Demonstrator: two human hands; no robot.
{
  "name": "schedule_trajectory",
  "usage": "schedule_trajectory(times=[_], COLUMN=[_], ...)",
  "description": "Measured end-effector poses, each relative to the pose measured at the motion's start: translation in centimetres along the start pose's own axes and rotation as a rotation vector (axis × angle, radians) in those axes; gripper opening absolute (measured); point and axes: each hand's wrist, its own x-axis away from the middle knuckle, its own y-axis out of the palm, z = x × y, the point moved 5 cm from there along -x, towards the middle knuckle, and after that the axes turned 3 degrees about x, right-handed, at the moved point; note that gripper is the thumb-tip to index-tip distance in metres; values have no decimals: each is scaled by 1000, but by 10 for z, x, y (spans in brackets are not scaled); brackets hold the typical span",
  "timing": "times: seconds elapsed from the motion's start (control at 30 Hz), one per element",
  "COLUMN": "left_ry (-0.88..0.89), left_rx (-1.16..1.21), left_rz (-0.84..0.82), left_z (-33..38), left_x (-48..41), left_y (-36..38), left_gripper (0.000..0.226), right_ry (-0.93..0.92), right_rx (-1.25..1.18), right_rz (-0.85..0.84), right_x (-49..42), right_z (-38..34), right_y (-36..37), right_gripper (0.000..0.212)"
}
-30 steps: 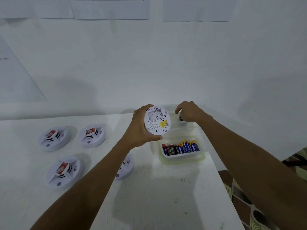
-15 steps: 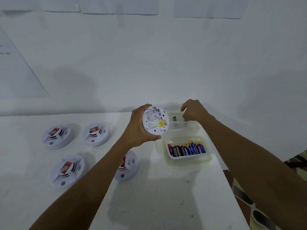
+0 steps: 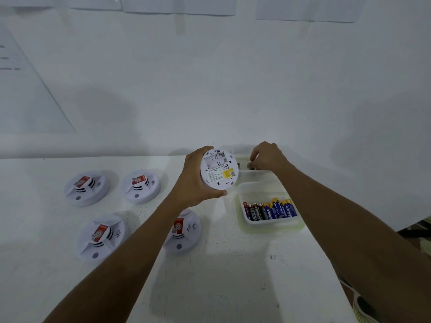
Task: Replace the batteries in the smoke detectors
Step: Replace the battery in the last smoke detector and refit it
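While the left hand [image 3: 194,180] wraps its fingers and thumb round the rim of a white smoke detector [image 3: 219,170] and holds it up above the table [image 3: 210,287], its back turned to the camera, the right hand [image 3: 267,157] reaches down into the far container [image 3: 258,174] with fingers curled, their tips pinching a small dark battery [image 3: 251,165]. The detector's back shows an uncovered battery bay [image 3: 214,160] near its upper edge and a yellow label [image 3: 228,172] lower right. A second small battery [image 3: 239,164] lies in the same far container, just beside the raised detector's right edge. In front of it, touching or nearly so, stands the near container [image 3: 300,227], a translucent tub holding a row of batteries [image 3: 270,210] laid side by side, red-and-black ones to the left and blue-and-yellow ones to the right. Four more smoke detectors rest face up on the white table to the left, each with a red tag on top: the far left detector [image 3: 86,188], the far middle detector [image 3: 142,187], the near left detector [image 3: 101,237], and the near right detector [image 3: 184,231], the last partly hidden under the left forearm. Paper sheets [image 3: 177,5] hang along the top of the white wall [image 3: 210,78] behind the table.
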Motion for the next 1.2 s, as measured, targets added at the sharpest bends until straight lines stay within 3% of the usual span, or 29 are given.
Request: schedule_trajectory(times=[0.17,0.27,0.4,0.57,0.7,0.87,1.0,1.2], left_ry=[-19,-25,-5,45,46,86,83,35], left_rx=[1,5,-6,-8,2,48,85,121], left_rz=[2,1,10,20,10,34,61,27], left_z=[-6,-5,0,12,15,29,34,26], left_x=[3,2,0,1,6,10,14,16], left_y=[-3,-4,-4,1,4,0,-6,-7], left_gripper=[99,100,100,99,98,85,83,91], right_ry=[-22,-12,-156,-240,-199,-295,-439,-575], right_rx=[-9,-251,-676,-812,-736,-714,-517,-237], right_rz=[-33,-18,115,206,436,467,598,508], right_x=[-3,2,35,82,104,116,132,129], right_z=[-4,-5,-20,-40,-41,-53,-64,-64], right_y=[2,-6,-30,-17,-1,18,18,27], right_gripper=[23,15,16,18,16,19,20,31])
